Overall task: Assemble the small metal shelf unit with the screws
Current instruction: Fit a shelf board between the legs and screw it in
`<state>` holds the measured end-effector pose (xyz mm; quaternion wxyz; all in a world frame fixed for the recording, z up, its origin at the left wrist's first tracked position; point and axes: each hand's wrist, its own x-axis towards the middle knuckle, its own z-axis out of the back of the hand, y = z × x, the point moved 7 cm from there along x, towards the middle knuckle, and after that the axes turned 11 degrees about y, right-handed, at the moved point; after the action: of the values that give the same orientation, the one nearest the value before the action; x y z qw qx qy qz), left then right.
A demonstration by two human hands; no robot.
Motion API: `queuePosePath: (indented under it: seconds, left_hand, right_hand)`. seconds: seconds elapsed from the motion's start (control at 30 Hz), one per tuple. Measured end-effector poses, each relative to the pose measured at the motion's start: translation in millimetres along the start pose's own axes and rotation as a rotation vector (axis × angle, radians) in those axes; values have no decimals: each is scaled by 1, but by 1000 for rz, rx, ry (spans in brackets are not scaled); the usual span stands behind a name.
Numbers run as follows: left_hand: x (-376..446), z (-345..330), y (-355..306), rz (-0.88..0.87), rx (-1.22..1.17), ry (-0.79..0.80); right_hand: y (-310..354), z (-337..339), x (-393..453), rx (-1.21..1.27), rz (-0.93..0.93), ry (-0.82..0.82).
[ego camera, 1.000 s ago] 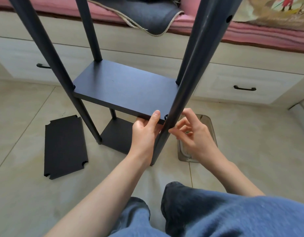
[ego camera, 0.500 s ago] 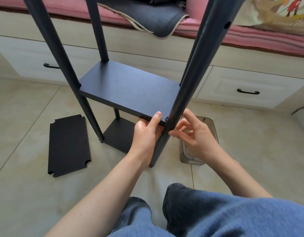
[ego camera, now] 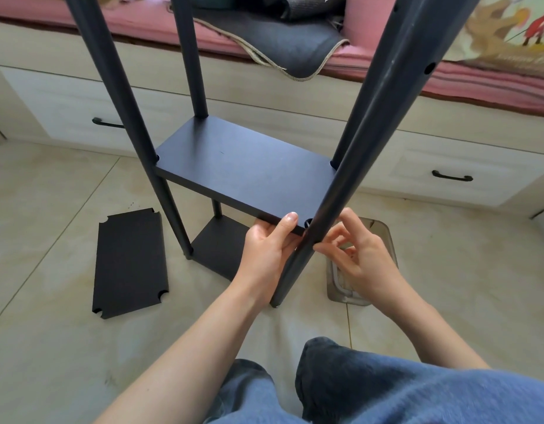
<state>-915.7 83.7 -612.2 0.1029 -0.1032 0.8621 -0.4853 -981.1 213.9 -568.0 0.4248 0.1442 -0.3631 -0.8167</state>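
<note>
1. Shelf unit (ego camera: 243,166) at centre frame, standing on the tiled floor (ego camera: 50,347): four dark posts, one dark board fixed midway, another lower board (ego camera: 221,249) near the feet.
2. Middle board (ego camera: 249,175) level, its near right corner notch meeting the nearest post (ego camera: 356,166).
3. Left hand (ego camera: 269,249) at lower centre, gripping the near edge of the middle board, thumb on top, fingers curled beneath.
4. Right hand (ego camera: 360,258) just right of the nearest post, thumb and forefinger pinched together against the post below the board corner; too small to tell whether a screw sits between them.
5. Small pale glint in the corner notch (ego camera: 308,223), touching the post; cannot tell what.
6. Spare board (ego camera: 130,264) flat on the floor at left, notched corners, well apart from the unit.
7. Clear plastic tray (ego camera: 365,270) on the floor behind the right hand.
8. Drawers with dark handles (ego camera: 452,176) across the upper frame, pink bedding (ego camera: 142,29) above, grey cloth (ego camera: 279,44) draped over its edge.
9. Knees in blue jeans (ego camera: 386,387) at bottom.
</note>
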Motion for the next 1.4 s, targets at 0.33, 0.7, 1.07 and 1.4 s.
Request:
queuePosePath:
  seconds: [0.33,0.7,1.07,1.4]
  left_hand:
    - [-4,-1,0,18,-36,-7]
    - [-6,0,-3,25,-62,-31]
    - [-11,12,-11,45,-66,1]
    - [-33,58,-45,216,661,-307]
  right_hand:
    - [6,0,-2,13,73,-35]
    - [5,2,5,69,46,-97]
    - [-3,-7,22,512,-70,45]
    - [6,-21,27,562,-51,-18]
